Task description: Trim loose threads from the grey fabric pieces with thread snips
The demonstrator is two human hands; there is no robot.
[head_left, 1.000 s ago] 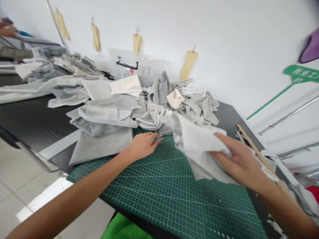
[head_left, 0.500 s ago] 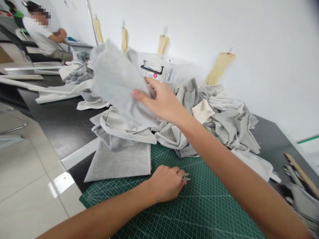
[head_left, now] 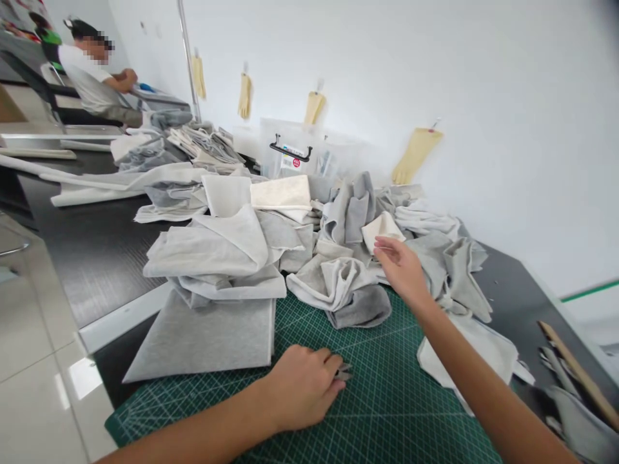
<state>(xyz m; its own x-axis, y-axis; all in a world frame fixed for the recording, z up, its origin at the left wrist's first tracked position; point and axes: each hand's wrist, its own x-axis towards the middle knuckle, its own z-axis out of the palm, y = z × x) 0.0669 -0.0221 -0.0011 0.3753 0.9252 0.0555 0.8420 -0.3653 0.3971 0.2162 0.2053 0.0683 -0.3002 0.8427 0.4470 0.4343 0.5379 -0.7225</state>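
Over the green cutting mat (head_left: 387, 367), my left hand (head_left: 304, 386) is closed around a small pair of snips (head_left: 344, 372), whose metal tips poke out past the fingers. My right hand (head_left: 401, 267) hovers with its fingers apart, holding nothing, close to a small cream cloth (head_left: 381, 227) on the heap. I cannot tell whether the fingertips touch it. Left of it, crumpled light grey cloths (head_left: 207, 248) rest on a flat, folded grey cloth (head_left: 207, 341). A dark grey cloth piece (head_left: 362, 308) lies at the mat's far edge.
Behind the cloth heap stands a clear plastic box (head_left: 275, 158) with a black handle. Yellow gloves (head_left: 416, 154) hang on the wall. Tools with a wooden strip (head_left: 575, 367) lie at the right edge. A person (head_left: 91, 77) sits at the far left.
My right hand has let go of the light grey cloth, now on the left pile, and moved right and down. The left hand keeps the snips. The view has shifted slightly.
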